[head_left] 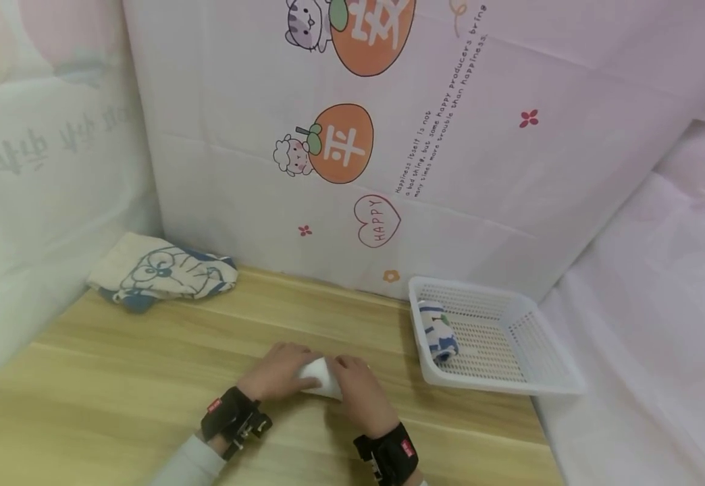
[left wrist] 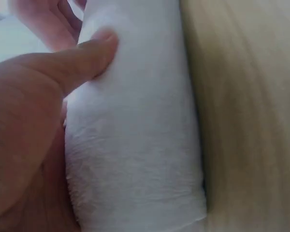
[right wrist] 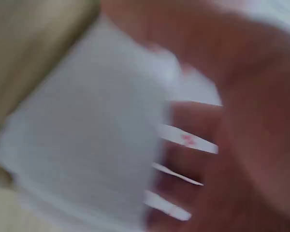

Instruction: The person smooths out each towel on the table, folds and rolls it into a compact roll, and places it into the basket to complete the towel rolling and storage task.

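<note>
A white rolled towel (head_left: 322,378) lies on the wooden table between my two hands. My left hand (head_left: 279,371) holds one end; in the left wrist view its thumb (left wrist: 94,55) presses on the near face of the towel (left wrist: 140,130), and the other fingers are mostly hidden behind. At the opposite end is my right hand (head_left: 364,398), gripping the roll. The right wrist view is blurred, with the thumb over the top of the towel (right wrist: 92,130) and spread fingers (right wrist: 188,162) along its far side.
A white plastic basket (head_left: 486,341) stands at the right, holding a rolled blue-and-white patterned towel (head_left: 439,331). At the back left lies a crumpled cloth (head_left: 164,270) with a blue cartoon print. Printed white sheets (head_left: 243,175) hang behind and beside the wooden table (head_left: 146,364).
</note>
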